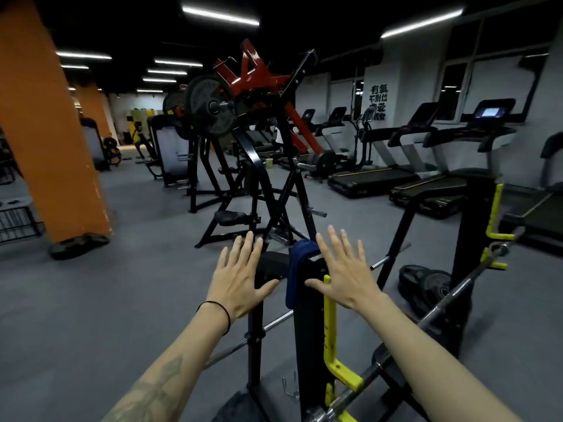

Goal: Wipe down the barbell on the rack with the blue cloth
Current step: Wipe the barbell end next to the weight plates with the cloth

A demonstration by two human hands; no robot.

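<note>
Gym floor (137,284), grey matting, fills the lower view. Orange pillar (45,123), left, top cut off by the frame edge. Plate-loaded machine (243,132), black and red frame, centre background; its far side is lost in dim light. Row of treadmills (426,166) along the right wall, the nearest one cut off at the right edge. Rack (310,330), black uprights with yellow hooks (338,370), foreground; the base runs out of the bottom of the frame. Barbell (457,296), lying across the yellow hooks on a slant from lower centre to upper right, near end hidden behind the right forearm. Second bar (274,324), lower, partly hidden behind the uprights. Weight plates (426,281) beside the right upright, detail hard to make out. Blue cloth (297,269), draped over the top of the near upright, between the two hands, its right part behind the right hand. Left hand (240,278), fingers spread flat, holding nothing, black band at the wrist. Right hand (344,272), fingers likewise spread, holding nothing; whether it touches the cloth cannot be told.
</note>
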